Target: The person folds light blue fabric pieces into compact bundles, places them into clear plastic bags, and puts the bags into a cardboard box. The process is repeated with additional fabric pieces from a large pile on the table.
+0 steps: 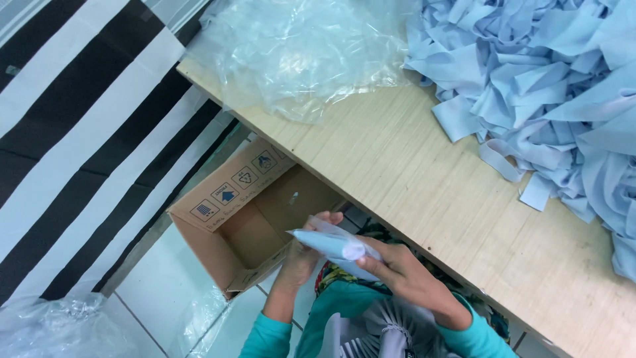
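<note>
Teal sleeves sit closest to the lens at bottom, both cut off by the frame edge w/ a grey-white garment between them. Biggest thing in view: one black-and-white striped sheet (79,126) filling the left side, edges out of frame. Next, one pale wood desk (424,179) running diagonally, its far right end cut off. On it, a heap of light-blue fabric strips (550,86), too tangled to count, spilling past the top and right edges; beside it one crumpled clear plastic sheet (298,53). Below the desk edge, one open cardboard box (245,225) on white floor tiles, inside mostly shadowed, contents hard to tell. More clear plastic (53,325) at bottom left, partly cut off. Two hands meet above the box rim, below the desk edge: left hand (301,255) and right hand (404,272) both closed around one small clear bag w/ folded light-blue fabric inside (334,245), elongated, pointed toward the box. Each grip is wrapped tight on the packet; fingertips partly hidden behind it.
</note>
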